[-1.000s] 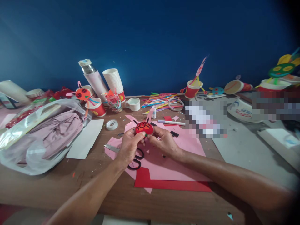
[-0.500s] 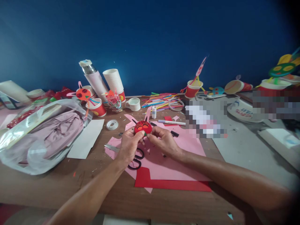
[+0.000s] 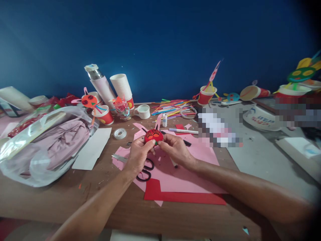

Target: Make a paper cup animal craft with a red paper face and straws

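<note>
Between both hands is a red paper rabbit face with pink ears, orange eyes, black lashes and a small green piece at its lower edge. My left hand pinches its left side, thumb on the front near the green piece. On the other side my right hand grips the lower right edge, its thumb also by the green piece. Black-handled scissors lie beneath my left wrist. Under the hands are pink paper sheets and a strip of red paper.
A roll of tape, a small white bottle and a marker lie around. Behind are a mug, colourful sticks, stacked paper cups and a leaning flask. A plastic bag fills the left.
My right thumb has shifted slightly at the lower edge of the rabbit face. Both hands keep their hold, and the things around them stay put.
</note>
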